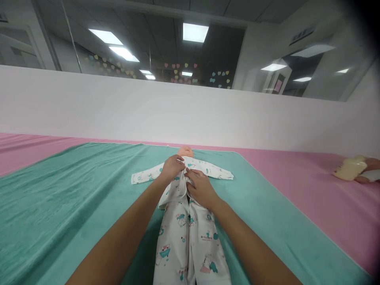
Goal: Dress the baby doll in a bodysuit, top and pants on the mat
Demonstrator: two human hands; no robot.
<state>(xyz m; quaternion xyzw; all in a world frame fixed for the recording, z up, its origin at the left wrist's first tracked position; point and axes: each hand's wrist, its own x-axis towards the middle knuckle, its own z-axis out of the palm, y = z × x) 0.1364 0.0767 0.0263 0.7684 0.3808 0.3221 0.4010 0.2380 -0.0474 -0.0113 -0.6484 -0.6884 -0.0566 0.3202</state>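
Observation:
A baby doll [185,152] lies on its back on a teal towel [74,198], dressed in a white printed romper [190,233] with the sleeves spread out to both sides. My left hand [171,168] is closed, pinching the romper's front edge at the doll's chest. My right hand [200,187] rests on the romper's front beside it, fingers curled and pressing the cloth at the middle opening. The doll's body is hidden under the romper and my hands.
The teal towel covers a pink surface [311,190] that runs along a white wall [190,111]. At the far right edge lies a cream bottle-like object [350,169], with another person's hand [369,170] beside it.

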